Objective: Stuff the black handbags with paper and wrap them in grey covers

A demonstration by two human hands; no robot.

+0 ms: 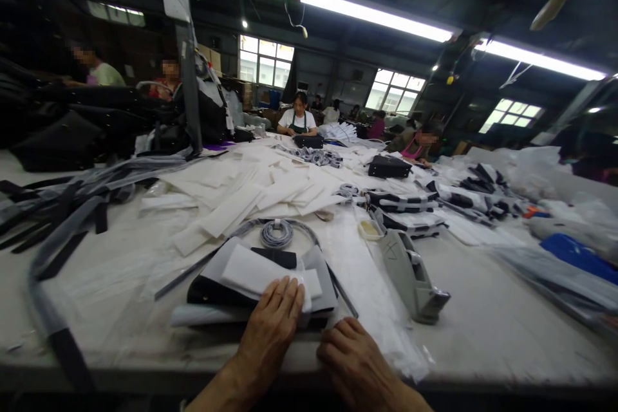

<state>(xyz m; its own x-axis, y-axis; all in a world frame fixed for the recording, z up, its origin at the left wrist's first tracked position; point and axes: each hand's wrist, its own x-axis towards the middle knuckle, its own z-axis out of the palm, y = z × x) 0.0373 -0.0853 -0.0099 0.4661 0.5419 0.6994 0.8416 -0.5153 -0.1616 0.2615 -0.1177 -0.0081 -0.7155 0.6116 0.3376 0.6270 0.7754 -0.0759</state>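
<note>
A black bag (219, 293) lies at the front edge of the table, with grey sheeting and a folded white foam piece (248, 272) on top. My left hand (275, 315) rests flat on the foam, its fingers stretched out. Beside the bag's lower right corner, my right hand (350, 351) has its fingers curled together; what they hold, if anything, is hidden. Behind the bag sits a coiled grey strap (276, 233). A long wrapped strap curves around the bag's back.
A grey tape dispenser (410, 277) stands on the right, beside clear plastic sheets (364, 290). White foam strips (232, 209) are heaped behind. Wrapped black straps (67, 238) lie left, near a metal post (189, 77). Several people sit farther back.
</note>
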